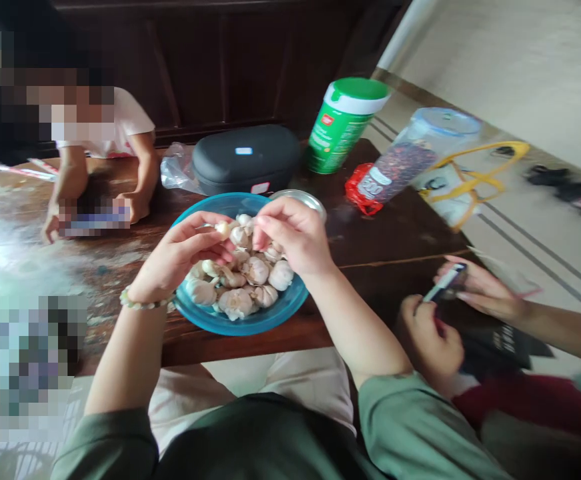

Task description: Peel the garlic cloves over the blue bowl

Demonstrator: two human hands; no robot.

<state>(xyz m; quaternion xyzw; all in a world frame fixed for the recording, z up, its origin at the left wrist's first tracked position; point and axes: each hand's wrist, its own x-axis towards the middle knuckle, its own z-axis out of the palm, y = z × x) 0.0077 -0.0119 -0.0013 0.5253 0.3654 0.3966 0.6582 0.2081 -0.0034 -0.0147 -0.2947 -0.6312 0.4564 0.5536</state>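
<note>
A blue bowl [250, 328] near the table's front edge holds several whole garlic bulbs [236, 303]. Above its left part is my left hand [190, 250], wearing a beaded bracelet [145, 301] and pinching a pale peeled garlic clove [223, 229] between thumb and fingertips. My right hand [295, 233] hovers over the bowl's right part, its thumb and index finger pressed together. Whatever is between those fingertips is too small to make out. A gap separates the two hands, with bulbs visible beneath.
Behind the bowl are a metal dish [315, 199], a black case [245, 157] and a plastic bag [176, 167]. Further right stand a green canister [343, 127] and a clear jar [405, 160]. One person leans at the back left; another person's hands hold a phone [443, 283] at right.
</note>
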